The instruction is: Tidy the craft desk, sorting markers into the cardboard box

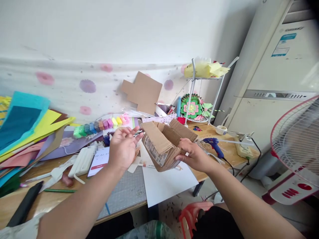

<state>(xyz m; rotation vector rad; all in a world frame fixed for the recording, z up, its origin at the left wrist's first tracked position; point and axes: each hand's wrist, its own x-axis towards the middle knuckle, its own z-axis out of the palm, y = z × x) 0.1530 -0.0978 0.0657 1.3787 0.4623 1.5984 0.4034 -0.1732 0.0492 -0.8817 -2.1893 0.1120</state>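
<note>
My right hand (188,154) grips the near right corner of a small brown cardboard box (163,161), fingers over its upper edge. The box is tilted above the desk with its top flaps spread, and a printed label shows on its left side. To the left of the box, my left hand (123,146) pinches a small silver-and-dark metal tool (138,132) between thumb and fingers; most of it is hidden, so its kind is unclear. Under the box lies a white sheet of paper (166,186), partly over a grey cutting mat (129,191).
A blue glue gun (214,146) with its cord lies right of the box. A phone (99,162) showing a timer, a row of coloured clay blocks (101,125) and stacked coloured sheets (25,122) are at left. A white rack (193,89) and a fan (296,142) stand right.
</note>
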